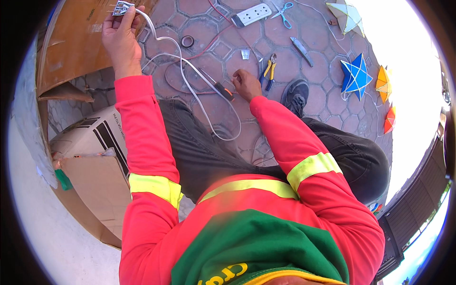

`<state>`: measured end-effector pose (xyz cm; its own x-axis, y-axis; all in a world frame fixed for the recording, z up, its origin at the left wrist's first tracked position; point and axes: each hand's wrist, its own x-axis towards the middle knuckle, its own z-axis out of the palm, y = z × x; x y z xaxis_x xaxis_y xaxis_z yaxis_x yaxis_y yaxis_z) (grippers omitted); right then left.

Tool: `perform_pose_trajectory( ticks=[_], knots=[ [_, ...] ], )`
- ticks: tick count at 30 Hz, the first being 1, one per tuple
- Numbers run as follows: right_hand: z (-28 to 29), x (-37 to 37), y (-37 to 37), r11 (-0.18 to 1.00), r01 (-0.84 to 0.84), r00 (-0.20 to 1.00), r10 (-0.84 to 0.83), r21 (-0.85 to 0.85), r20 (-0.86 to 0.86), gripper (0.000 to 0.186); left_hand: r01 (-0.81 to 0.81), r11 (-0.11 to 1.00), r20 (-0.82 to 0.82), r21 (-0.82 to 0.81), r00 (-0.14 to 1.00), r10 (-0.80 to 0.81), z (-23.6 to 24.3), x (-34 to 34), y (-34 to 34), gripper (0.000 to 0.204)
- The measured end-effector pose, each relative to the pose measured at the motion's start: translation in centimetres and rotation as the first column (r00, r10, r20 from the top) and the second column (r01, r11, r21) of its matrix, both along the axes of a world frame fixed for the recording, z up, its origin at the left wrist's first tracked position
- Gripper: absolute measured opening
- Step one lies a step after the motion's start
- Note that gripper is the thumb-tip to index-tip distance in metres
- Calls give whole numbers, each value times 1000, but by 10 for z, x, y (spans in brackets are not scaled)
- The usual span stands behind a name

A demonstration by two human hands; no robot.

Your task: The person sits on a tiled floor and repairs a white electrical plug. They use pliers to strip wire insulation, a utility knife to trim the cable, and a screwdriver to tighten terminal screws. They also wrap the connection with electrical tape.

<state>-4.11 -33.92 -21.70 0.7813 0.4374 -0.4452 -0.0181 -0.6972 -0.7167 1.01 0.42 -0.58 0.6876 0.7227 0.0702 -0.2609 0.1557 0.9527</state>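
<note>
At the upper left, my left hand (124,40) pinches an opened white electrical socket (124,8), with metal parts showing inside. A white two-wire cord (182,71) runs from beside the socket and loops down across the paving. My right hand (248,84) is low over the ground with its fingers curled; whatever they may hold is hidden. Just left of it lies a screwdriver (224,91) with an orange and black handle. Yellow and blue pliers (269,72) rest to its right. A small white cover piece (245,54) lies beyond it.
Farther off are black tape (187,41), a white power strip (251,15), blue scissors (284,16) and a utility knife (302,52). Star lanterns, including a blue one (356,76), line the right. Cardboard boxes (92,185) stand at left. My shoe (295,95) is near the pliers.
</note>
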Motion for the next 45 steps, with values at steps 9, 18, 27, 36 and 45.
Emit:
perform_pose_trajectory(
  ticks=[9, 18, 27, 36, 45],
  knots=[
    [15, 72, -70, 851, 146, 978, -49, -505, 201, 62, 2, 999, -17, 46, 1000, -1, -5, -17, 23, 29],
    [-11, 108, -83, 852, 140, 986, -74, -505, 148, 71, -27, 996, -25, 85, 999, 29, 3, -15, 0, 18],
    [2, 89, -61, 919, 127, 992, -124, -372, 32, 77, -62, 991, -4, 119, 998, 63, 7, -30, 25, 21],
    [-16, 178, -99, 886, 402, 912, -362, -232, 194, 69, -209, 964, -22, 167, 976, 215, 31, -67, 56, 28],
    [11, 138, -75, 849, 291, 952, -208, -442, 226, 72, -257, 948, -105, 188, 955, 279, 33, -80, 49, 29]
  ],
)
